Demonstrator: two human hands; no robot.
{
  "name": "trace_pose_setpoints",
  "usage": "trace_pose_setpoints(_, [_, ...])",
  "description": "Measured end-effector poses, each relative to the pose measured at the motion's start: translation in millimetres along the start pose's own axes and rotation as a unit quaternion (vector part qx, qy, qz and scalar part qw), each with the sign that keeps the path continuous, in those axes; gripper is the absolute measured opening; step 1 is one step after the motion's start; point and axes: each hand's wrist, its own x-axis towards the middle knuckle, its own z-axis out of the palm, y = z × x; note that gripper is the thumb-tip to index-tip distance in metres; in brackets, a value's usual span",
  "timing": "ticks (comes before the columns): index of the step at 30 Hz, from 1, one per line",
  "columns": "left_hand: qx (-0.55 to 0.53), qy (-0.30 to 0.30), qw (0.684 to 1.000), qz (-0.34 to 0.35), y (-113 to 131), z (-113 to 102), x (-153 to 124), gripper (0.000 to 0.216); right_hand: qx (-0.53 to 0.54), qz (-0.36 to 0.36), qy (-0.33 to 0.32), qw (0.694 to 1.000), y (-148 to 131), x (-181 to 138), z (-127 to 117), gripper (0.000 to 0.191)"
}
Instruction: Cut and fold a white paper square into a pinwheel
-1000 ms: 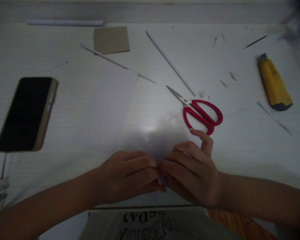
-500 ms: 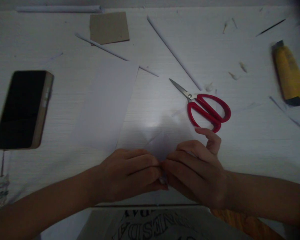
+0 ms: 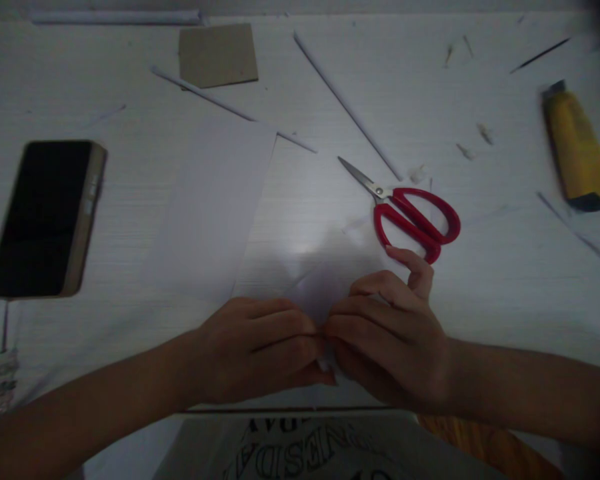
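Near the table's front edge, my left hand [image 3: 267,350] and my right hand [image 3: 390,340] meet with closed fingers on a small piece of white paper [image 3: 323,290]. Part of the paper shows beyond the fingertips; the rest is hidden under them. My right little finger sticks out and reaches the handle of the red-handled scissors [image 3: 415,217], which lie slightly open just beyond that hand. To the left of the scissors a white sheet of paper [image 3: 210,207] lies flat, covering the middle of a thin rolled paper stick [image 3: 205,95].
A black-screened phone [image 3: 43,220] lies at left. At the back are a thick paper roll [image 3: 115,17], a cardboard piece [image 3: 219,57] and another paper stick [image 3: 347,107]. A yellow tube [image 3: 580,147] and paper scraps [image 3: 573,227] lie at right.
Both hands stay together on the paper. My right hand's fingers have shifted slightly left, and its little finger has moved up to the scissors' handle. The other objects look unmoved.
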Motion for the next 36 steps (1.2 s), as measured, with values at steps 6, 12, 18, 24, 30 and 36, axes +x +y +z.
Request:
trace_pose_setpoints(6, [0.01,0.008,1.0,-0.004,0,0,0,0.013,0.024,0.004,0.004,1.0,1,-1,0,0.008])
trace_pose_setpoints(12, [-0.051,0.034,0.997,-0.051,-1,-1,3,0.024,0.055,0.029,-0.042,0.997,2,4,-4,0.009])
trace_pose_setpoints(18, [-0.014,0.062,0.992,-0.112,-3,-2,6,0.036,0.073,0.054,-0.017,0.996,2,5,-5,0.009])
trace_pose_setpoints(24, [0.0,0.026,0.991,-0.132,-1,-2,5,0.03,0.083,0.058,-0.022,0.995,3,6,-6,0.011])
trace_pose_setpoints(30, [-0.008,0.004,0.991,-0.137,-1,-2,7,0.027,0.09,0.06,-0.05,0.993,3,8,-7,0.011])
trace_pose_setpoints(36, [-0.014,-0.003,0.99,-0.138,0,-2,7,0.025,0.092,0.055,-0.057,0.993,3,9,-6,0.011])
